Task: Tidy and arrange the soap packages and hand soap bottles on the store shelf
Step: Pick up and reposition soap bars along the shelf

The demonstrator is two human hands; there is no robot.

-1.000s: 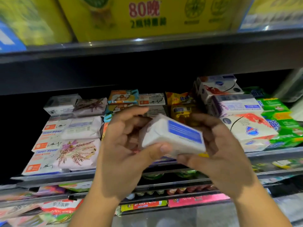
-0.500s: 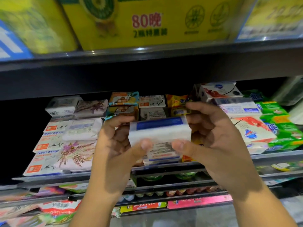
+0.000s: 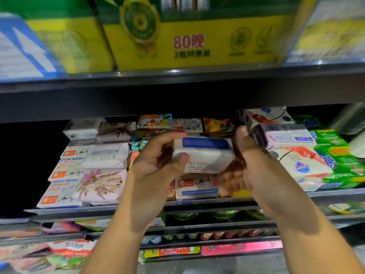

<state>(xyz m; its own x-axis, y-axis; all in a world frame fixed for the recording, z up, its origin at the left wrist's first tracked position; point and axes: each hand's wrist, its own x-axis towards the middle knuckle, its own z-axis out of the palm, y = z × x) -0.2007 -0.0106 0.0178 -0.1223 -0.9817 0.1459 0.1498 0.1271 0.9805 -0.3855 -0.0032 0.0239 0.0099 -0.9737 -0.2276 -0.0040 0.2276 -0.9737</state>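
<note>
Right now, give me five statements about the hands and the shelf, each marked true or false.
1. The left hand grips the white box. True.
2. The box's label is red. False: it is blue.
3. The right hand holds a bottle. False: it is open beside the box and holds no bottle.
4. Goat Soap packs lie at the shelf's left end. True.
5. The green packs lie left of the Goat Soap packs. False: they lie at the right end.
</note>
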